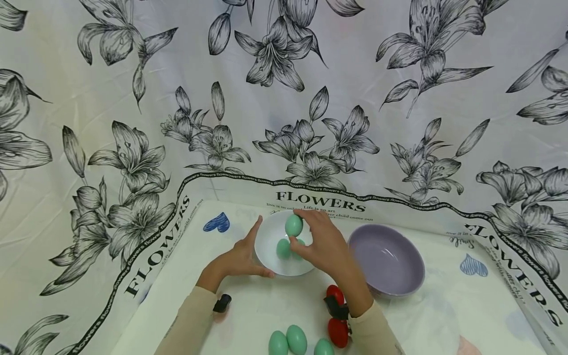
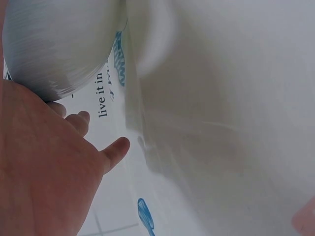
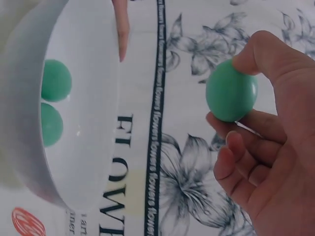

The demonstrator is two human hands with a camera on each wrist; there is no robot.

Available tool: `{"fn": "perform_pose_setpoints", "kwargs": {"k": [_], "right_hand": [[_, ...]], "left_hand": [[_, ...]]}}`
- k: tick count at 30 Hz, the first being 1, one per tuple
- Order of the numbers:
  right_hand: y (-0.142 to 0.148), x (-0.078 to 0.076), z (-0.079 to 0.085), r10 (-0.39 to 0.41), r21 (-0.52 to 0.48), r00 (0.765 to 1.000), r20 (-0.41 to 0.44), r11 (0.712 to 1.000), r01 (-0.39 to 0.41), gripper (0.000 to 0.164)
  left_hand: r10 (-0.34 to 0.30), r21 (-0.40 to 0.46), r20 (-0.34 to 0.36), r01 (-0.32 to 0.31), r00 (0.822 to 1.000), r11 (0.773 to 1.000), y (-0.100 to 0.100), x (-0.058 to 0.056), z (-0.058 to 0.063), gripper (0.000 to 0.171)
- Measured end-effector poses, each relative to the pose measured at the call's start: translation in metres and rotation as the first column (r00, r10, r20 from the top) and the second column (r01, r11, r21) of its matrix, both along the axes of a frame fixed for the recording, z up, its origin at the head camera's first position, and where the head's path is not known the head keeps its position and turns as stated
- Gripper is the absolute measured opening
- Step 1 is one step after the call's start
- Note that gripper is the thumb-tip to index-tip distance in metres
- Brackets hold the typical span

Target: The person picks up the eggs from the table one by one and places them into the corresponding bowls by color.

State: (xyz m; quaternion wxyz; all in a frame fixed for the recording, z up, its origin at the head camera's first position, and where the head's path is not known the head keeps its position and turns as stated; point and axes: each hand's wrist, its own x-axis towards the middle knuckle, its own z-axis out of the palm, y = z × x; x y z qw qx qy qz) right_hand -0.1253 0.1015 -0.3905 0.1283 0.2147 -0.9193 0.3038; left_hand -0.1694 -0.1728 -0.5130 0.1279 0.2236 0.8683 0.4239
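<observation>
A white bowl (image 1: 266, 246) stands near the middle of the cloth with two green eggs (image 3: 56, 81) lying inside it. Above the bowl my right hand (image 1: 326, 244) pinches another green egg (image 1: 294, 226) between thumb and fingers; in the right wrist view this egg (image 3: 231, 91) is clear of the bowl. My left hand (image 1: 241, 256) is at the bowl's left side, its thumb and fingers spread straight along the wall. In the left wrist view the left hand (image 2: 47, 162) lies against the outside of the bowl (image 2: 59, 44).
A purple bowl (image 1: 386, 261) stands right of the white one. Red eggs (image 1: 338, 332) lie by the right wrist, partly covered by a black strap. Several green eggs (image 1: 296, 339) lie at the near edge. A flowered cloth (image 1: 275, 123) hangs behind.
</observation>
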Motion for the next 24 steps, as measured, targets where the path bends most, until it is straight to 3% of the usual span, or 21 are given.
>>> {"fn": "perform_pose_setpoints", "kwargs": {"k": [11,18,24], "right_hand": [[-0.030,-0.032,-0.043,0.090,0.067,0.988,0.126,0.993,-0.098,0.063],[-0.035,-0.041,-0.061,0.125,0.098,0.977,0.174,0.985,-0.143,0.062],[-0.043,-0.049,-0.074,0.130,0.157,0.968,0.216,0.973,-0.166,0.062]], "left_hand": [[-0.005,0.005,0.009,0.005,1.000,1.000,-0.001,-0.001,-0.003,0.156],[-0.008,0.006,-0.018,0.008,1.000,1.000,-0.001,-0.002,-0.001,0.157],[-0.009,0.017,0.003,0.009,1.000,1.000,-0.002,-0.001,-0.002,0.156]]}}
